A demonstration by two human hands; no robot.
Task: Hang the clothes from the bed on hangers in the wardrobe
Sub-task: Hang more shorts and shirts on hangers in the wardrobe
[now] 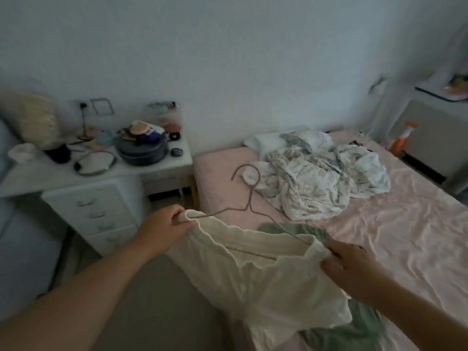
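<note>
A cream garment (263, 272) was held stretched over the near edge of the bed (405, 236), with a thin pinkish hanger (249, 198) threaded into its neck opening. The left hand (162, 229) was closed in a pinching grip on one shoulder of the garment, beyond the bed's left side and above the floor. The right hand (354, 267) was closed in a grip on the other shoulder, above the pink sheet. The hanger's hook was pointed away toward the head of the bed, just beside a crumpled white patterned cloth (316, 178) that lay heaped on the bed. A green garment (354, 330) was seen on the bed beneath the cream one, partly covered by it. To the left of the bed, a white surface (152, 171) with drawers was crowded with small items, among them a dark round tin (143, 150); these were too blurred to be told apart.
</note>
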